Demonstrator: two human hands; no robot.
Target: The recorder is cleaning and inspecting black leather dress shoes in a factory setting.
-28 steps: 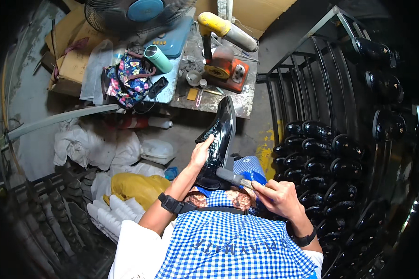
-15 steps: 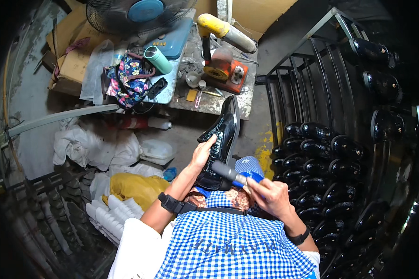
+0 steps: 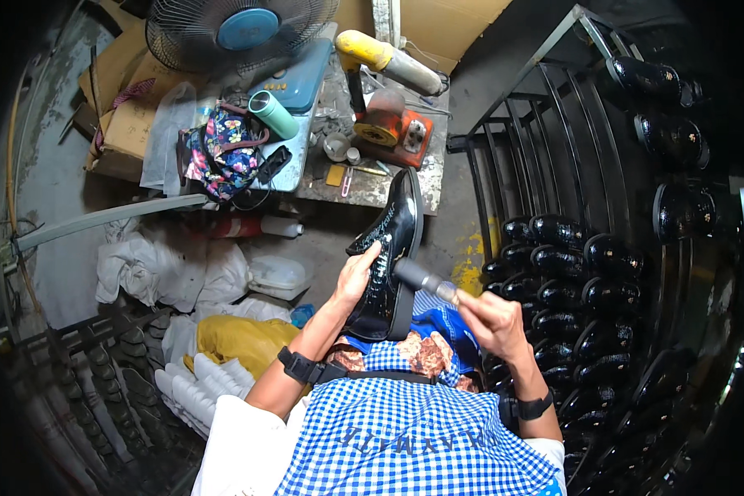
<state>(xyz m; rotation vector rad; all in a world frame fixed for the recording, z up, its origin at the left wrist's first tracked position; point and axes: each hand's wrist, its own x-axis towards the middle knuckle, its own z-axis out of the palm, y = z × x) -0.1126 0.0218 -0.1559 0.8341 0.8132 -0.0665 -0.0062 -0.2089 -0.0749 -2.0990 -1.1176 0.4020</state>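
Note:
A glossy black shoe (image 3: pixel 402 231) stands toe-up in front of my lap, its sole edge to the right. My left hand (image 3: pixel 357 277) is closed around its upper, thumb near the lacing; the fingers behind are hidden. My right hand (image 3: pixel 493 322) grips a brush (image 3: pixel 416 274) with a dark, rounded head and a metal-looking collar. The brush head lies beside the shoe's right side; whether it touches cannot be made out. A blue-and-white checked apron (image 3: pixel 388 422) covers my front.
Racks of black shoes (image 3: pixel 612 256) stand at right. Ahead, a worktable (image 3: pixel 364 186) holds an orange-and-yellow machine (image 3: pixel 397 136), a green tumbler (image 3: pixel 273 114) and a floral bag (image 3: pixel 223 149). A fan (image 3: pixel 248 29) stands behind. White bundles (image 3: pixel 174 264) and yellow cloth (image 3: pixel 244 343) lie at left.
My right hand has shifted right and slightly up with the brush, its head now higher along the shoe. The left hand keeps its grip. The view has moved slightly.

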